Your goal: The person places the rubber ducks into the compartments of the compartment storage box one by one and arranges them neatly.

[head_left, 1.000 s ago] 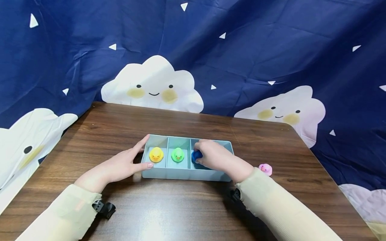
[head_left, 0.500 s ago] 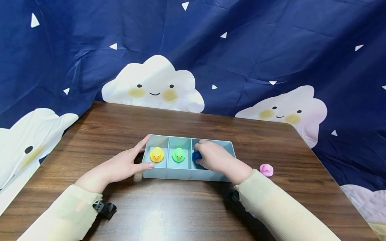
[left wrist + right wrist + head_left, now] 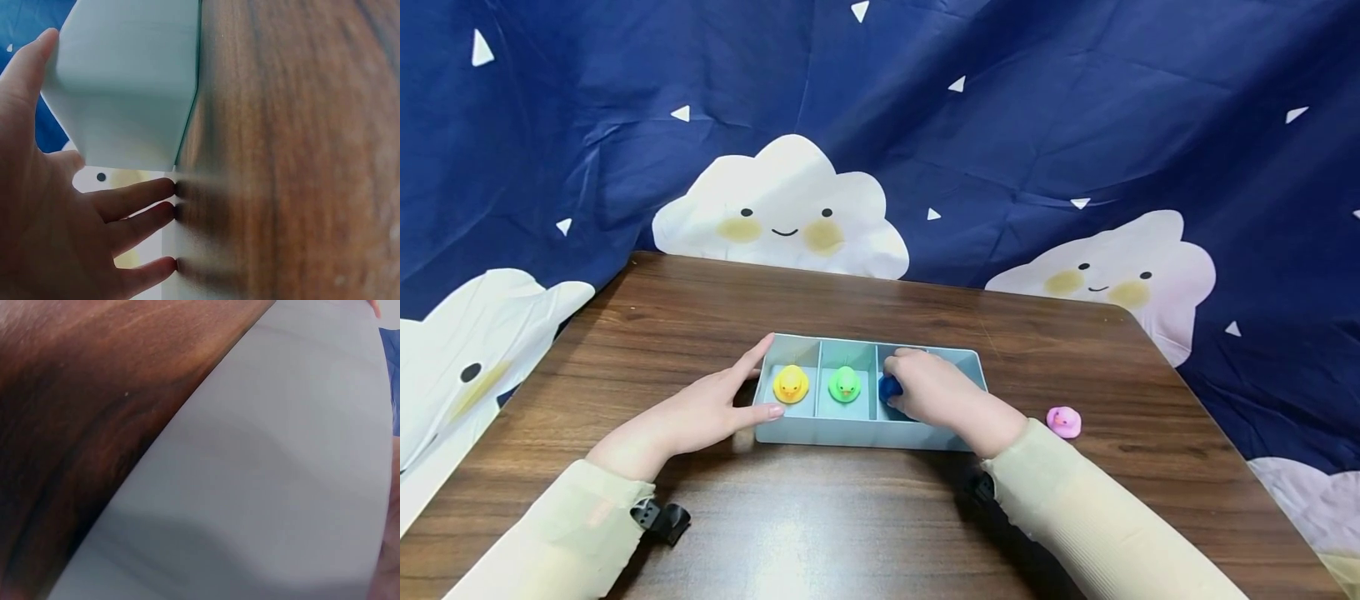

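A pale blue box with several compartments lies across the table. My left hand is at its left end, thumb over the front rim and index finger at the far corner. In the left wrist view, the other fingers spread straight beside the box end. A yellow rubber duck sits in the leftmost compartment and a green rubber duck in the one beside it. My right hand reaches into the third compartment and pinches a blue rubber duck, mostly hidden by the fingers. The right wrist view shows mainly the box's front wall.
A pink rubber duck lies on the brown wooden table, right of the box near my right sleeve. Behind the table hangs a dark blue cloth with white clouds.
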### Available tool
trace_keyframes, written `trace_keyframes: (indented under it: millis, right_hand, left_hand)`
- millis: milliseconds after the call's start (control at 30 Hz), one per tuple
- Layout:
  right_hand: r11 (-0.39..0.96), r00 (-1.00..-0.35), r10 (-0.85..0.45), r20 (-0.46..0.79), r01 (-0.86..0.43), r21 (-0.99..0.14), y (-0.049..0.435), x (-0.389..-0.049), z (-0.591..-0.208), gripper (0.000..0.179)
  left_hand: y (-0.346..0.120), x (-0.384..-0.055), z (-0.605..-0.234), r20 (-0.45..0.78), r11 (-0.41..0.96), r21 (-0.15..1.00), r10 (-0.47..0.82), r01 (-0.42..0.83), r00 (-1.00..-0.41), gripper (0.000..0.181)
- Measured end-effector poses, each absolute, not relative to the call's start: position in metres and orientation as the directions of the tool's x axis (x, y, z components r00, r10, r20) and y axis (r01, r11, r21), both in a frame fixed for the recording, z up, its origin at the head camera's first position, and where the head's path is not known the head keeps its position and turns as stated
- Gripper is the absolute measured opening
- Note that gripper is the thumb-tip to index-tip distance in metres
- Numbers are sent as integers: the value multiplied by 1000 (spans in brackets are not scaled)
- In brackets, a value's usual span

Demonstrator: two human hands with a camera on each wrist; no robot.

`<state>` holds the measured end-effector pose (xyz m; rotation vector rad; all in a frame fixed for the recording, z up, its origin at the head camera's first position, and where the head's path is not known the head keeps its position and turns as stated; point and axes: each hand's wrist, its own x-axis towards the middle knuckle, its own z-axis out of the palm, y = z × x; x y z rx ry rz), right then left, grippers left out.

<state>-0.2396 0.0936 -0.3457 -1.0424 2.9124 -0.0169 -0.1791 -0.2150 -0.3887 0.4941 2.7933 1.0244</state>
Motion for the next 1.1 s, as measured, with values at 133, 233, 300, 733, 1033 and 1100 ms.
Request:
trace_keyframes:
  millis: [133, 233, 300, 733, 1033, 1100]
  right_hand:
    - [777, -776, -629, -47, -628, -34, 94, -238, -344, 15]
    - [780, -778, -626, -53, -625, -30, 94, -237, -343, 16]
    - [781, -779, -625, -57, -624, -28, 95, -236, -343, 18]
    - [771, -787, -601, 142, -617, -158, 128, -221, -268, 50]
    - [772, -774, -527, 350, -609, -183, 194, -204, -226, 44]
    - [778, -770, -506, 387, -602, -181, 212, -202, -227, 46]
  left_hand:
    - [-214, -179, -389, -5, 718, 645, 348, 263, -938, 100]
    - [-213, -179, -389, -9, 719, 646, 344, 258, -939, 100]
    - [-213, -179, -389, -10, 719, 646, 345, 258, -938, 100]
    - [-212, -179, -385, -12, 720, 645, 345, 256, -939, 100]
    - [-214, -178, -388, -19, 726, 642, 337, 247, -941, 100]
    - [-214, -178, -388, -22, 724, 645, 336, 243, -942, 100]
